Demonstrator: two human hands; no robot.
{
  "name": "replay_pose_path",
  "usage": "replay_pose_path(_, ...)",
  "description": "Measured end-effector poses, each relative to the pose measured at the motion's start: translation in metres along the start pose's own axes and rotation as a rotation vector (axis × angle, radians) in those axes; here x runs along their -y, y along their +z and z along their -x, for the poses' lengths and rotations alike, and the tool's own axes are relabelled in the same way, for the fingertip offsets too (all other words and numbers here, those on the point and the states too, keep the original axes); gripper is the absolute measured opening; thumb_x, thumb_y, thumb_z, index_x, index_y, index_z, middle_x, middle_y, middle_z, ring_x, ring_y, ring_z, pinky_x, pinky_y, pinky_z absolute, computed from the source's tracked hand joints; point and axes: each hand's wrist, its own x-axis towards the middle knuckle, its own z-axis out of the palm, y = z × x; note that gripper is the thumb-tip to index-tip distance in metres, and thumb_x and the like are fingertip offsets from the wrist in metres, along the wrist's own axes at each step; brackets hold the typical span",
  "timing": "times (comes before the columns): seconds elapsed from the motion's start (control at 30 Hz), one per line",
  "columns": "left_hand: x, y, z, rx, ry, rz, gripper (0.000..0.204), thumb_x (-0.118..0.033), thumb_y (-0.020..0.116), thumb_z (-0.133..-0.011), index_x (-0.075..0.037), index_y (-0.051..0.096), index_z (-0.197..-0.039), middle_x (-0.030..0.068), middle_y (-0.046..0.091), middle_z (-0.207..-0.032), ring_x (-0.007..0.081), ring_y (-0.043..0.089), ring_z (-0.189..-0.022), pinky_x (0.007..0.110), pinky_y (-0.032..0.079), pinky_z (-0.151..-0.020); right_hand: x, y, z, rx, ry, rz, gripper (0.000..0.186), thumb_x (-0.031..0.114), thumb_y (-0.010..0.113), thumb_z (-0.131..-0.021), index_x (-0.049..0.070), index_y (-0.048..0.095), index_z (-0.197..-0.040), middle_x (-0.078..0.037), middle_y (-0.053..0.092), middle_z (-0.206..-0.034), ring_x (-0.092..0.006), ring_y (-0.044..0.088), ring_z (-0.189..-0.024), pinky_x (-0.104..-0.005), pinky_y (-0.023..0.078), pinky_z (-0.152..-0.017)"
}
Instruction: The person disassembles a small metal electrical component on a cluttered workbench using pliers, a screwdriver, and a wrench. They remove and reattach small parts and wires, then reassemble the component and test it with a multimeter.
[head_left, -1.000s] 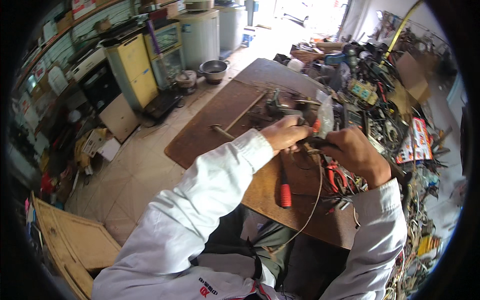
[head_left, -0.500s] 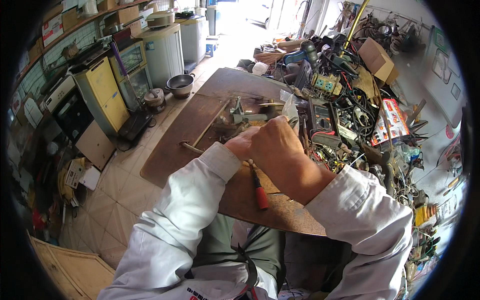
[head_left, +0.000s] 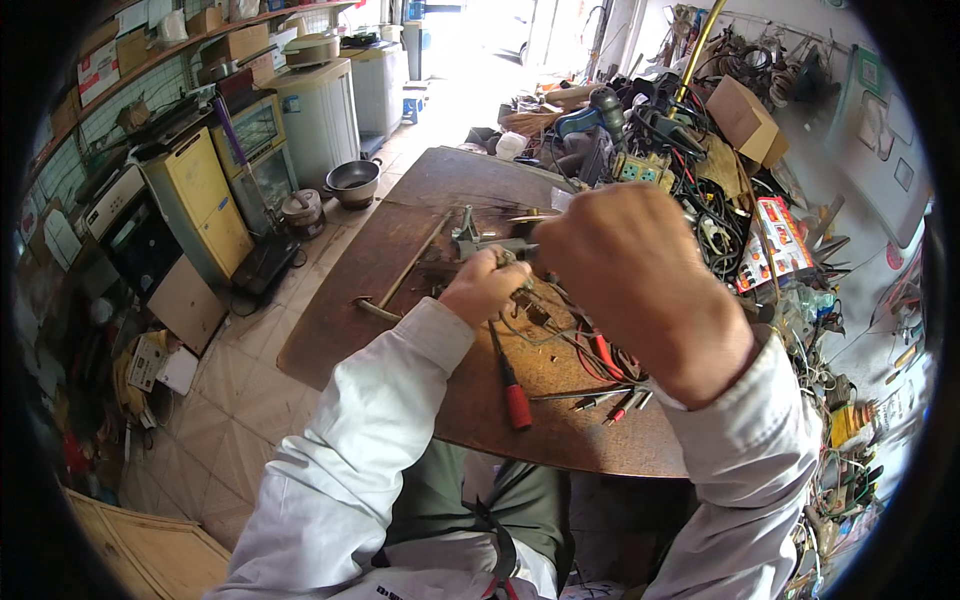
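My left hand (head_left: 482, 288) is closed around a small metal part (head_left: 519, 280) with a wire (head_left: 510, 327) trailing from it, above the worn brown table (head_left: 352, 345). My right hand (head_left: 620, 260) is a fist, raised just right of it; what it grips is hidden behind the knuckles. Below them lie a red-handled tool (head_left: 518, 403), red-handled pliers (head_left: 602, 355) and several probe leads (head_left: 622, 410). A metal fitting (head_left: 466, 227) and a thin rod (head_left: 418, 260) lie farther back on the table.
A heap of tools, cables and cartons (head_left: 715, 200) crowds the right side along the wall. On the left stand old appliances (head_left: 200, 200), shelves (head_left: 160, 40) and a pot (head_left: 353, 196) on the tiled floor (head_left: 245, 390). A bright doorway (head_left: 480, 60) is at the back.
My right hand was together with the left half a second ago; it has since moved up and to the right. The metal part in my left hand now shows.
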Motion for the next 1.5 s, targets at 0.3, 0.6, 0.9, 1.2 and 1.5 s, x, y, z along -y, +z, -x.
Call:
replay_pose_path(0.3,-0.087,0.011,0.032,-0.256,-0.238,0.613,0.013,-0.024,0.065,-0.095,-0.013,0.058,-0.093,-0.0014,0.058,-0.075,0.0069,0.049,-0.054,0.021,0.031,-0.042,0.037,0.022,0.089,0.429,0.764,-0.863,0.024,0.024,0.077,-0.086,0.001,0.070,-0.084,-0.020,0.065,-0.073,-0.0387,0.065,-0.068,-0.0432,0.051,-0.062)
replay_pose_path(0.6,-0.079,0.006,0.032,-0.286,-0.216,0.554,0.011,-0.024,0.065,-0.095,-0.016,0.058,-0.097,-0.0027,0.057,-0.085,0.0076,0.045,-0.057,0.019,0.030,-0.044,0.073,0.083,0.137,0.291,0.910,-0.515,0.030,0.034,0.073,-0.086,0.004,0.064,-0.085,-0.016,0.066,-0.080,-0.0375,0.067,-0.074,-0.0480,0.054,-0.063)
replay_pose_path(0.9,-0.078,0.010,0.034,-0.325,-0.266,0.486,0.009,-0.025,0.064,-0.096,-0.019,0.058,-0.097,-0.0048,0.057,-0.090,0.0081,0.047,-0.060,0.019,0.030,-0.045,0.092,0.089,0.151,0.217,0.877,-0.466,0.015,0.019,0.069,-0.081,0.006,0.064,-0.084,-0.014,0.065,-0.083,-0.0334,0.067,-0.080,-0.0443,0.055,-0.070)
replay_pose_path(1.2,-0.077,0.008,0.034,-0.285,-0.238,0.483,0.005,-0.021,0.060,-0.095,-0.017,0.056,-0.097,-0.0015,0.055,-0.085,0.0091,0.047,-0.059,0.020,0.030,-0.044,0.100,0.099,0.151,0.228,0.901,-0.447,0.013,0.015,0.067,-0.078,0.005,0.065,-0.086,-0.013,0.064,-0.085,-0.0331,0.067,-0.079,-0.0434,0.055,-0.069)
replay_pose_path(1.5,-0.059,-0.005,0.029,-0.163,-0.276,0.650,0.010,-0.017,0.063,-0.093,-0.009,0.059,-0.096,0.0058,0.056,-0.077,0.0109,0.045,-0.049,0.023,0.035,-0.040,0.079,0.074,0.152,0.082,0.980,-0.743,0.030,0.023,0.081,-0.077,0.004,0.067,-0.095,-0.018,0.068,-0.092,-0.0341,0.067,-0.079,-0.0407,0.055,-0.069)
